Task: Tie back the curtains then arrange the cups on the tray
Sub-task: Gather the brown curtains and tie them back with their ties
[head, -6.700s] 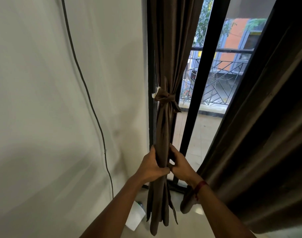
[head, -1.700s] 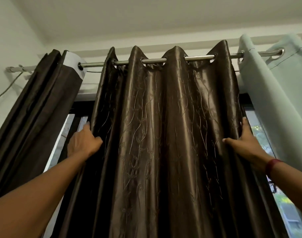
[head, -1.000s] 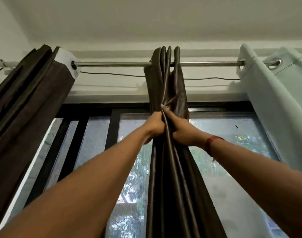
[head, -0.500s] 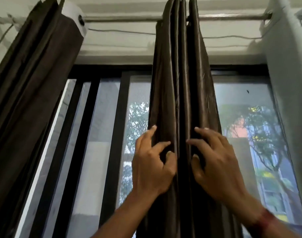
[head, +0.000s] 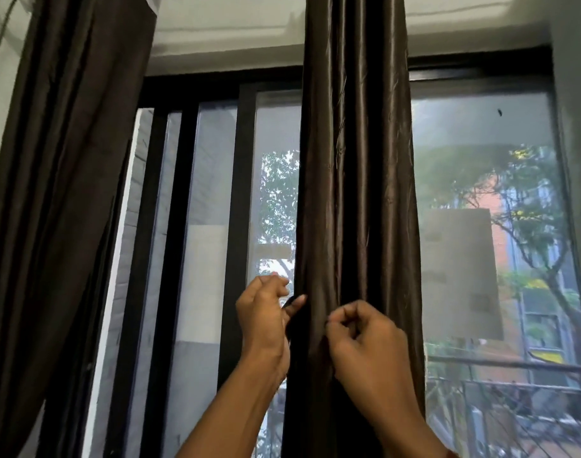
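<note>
Your left hand (head: 266,320) is curled on the left edge of the glossy dark-brown gathered curtain (head: 355,180), thumb pressing its folds. Your right hand (head: 365,338) pinches a front fold, fingers closed. The curtain hangs bunched before the black-framed window (head: 216,193), mid-pane.

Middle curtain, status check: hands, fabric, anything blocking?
Left hand and right hand both pinching folds. Middle curtain bunched into a column, no tie on it yet. Nothing in the way.
</note>
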